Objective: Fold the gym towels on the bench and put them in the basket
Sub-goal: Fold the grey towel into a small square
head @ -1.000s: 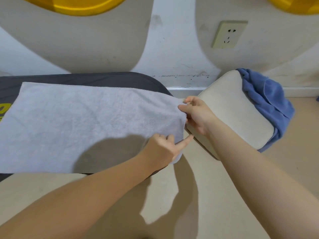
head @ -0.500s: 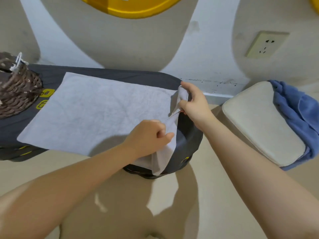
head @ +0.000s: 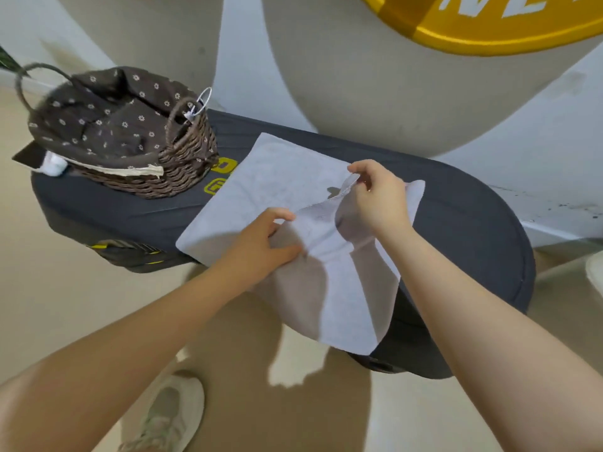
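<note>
Towel [head: 277,190], pale grey, lies across the middle of the dark padded bench [head: 473,223]; its far half rests flat on the pad, while its near half is lifted and partly hangs over the bench's front edge.

Head view. My left hand [head: 261,246] grips the towel along its near side, the fingers curled round a bunched fold of cloth with the thumb on top. My right hand [head: 378,197] pinches a raised edge of the same towel between thumb and forefinger, holding it above the flat half; the remaining fingers are curled beneath, and the cloth drapes down from this pinch towards my forearm. Between the two hands the fabric is creased and shadowed.

Wicker basket [head: 146,171], dark brown with a flower-print cloth liner [head: 107,125] and two looped handles, stands on the bench's left end, well apart from the towel. A small white tag [head: 195,109] hangs at its nearer handle. Yellow markings [head: 222,177] show on the bench pad between basket and towel.

Below, my pale shoe [head: 166,415] stands on the beige floor [head: 65,305]. Behind the bench rises a wall with a yellow curved band [head: 489,31] carrying white letters.
</note>
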Motion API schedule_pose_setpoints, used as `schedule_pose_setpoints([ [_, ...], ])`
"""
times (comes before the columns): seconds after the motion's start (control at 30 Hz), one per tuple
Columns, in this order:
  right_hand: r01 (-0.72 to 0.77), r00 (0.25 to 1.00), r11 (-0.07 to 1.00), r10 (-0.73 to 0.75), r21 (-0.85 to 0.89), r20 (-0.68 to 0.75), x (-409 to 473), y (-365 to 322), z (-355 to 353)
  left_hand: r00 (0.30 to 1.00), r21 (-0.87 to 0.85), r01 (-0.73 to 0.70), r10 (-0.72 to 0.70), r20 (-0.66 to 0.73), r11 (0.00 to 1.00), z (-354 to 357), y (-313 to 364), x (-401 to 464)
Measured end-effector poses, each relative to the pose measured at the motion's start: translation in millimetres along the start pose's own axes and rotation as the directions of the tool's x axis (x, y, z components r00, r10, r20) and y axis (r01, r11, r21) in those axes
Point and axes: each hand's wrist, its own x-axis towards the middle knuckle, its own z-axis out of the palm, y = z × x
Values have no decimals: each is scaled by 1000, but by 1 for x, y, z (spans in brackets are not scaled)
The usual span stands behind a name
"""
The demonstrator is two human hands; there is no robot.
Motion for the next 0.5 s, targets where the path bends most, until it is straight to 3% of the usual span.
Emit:
schedule_pose_setpoints([
  [0.1,5,997,999,-9,-52,-80,18,-14,21,996,-61,89,-90,-23,994,-29,-7,13],
  [0.33,40,985,967,-80,-250,-151,83,-49,61,992,25,74,-76,102,997,-81,-33,49],
  [0.5,-159,980,967,130,-201,-152,105,-70,113,953,-61,215,-196,230,975,-104,-62,66],
])
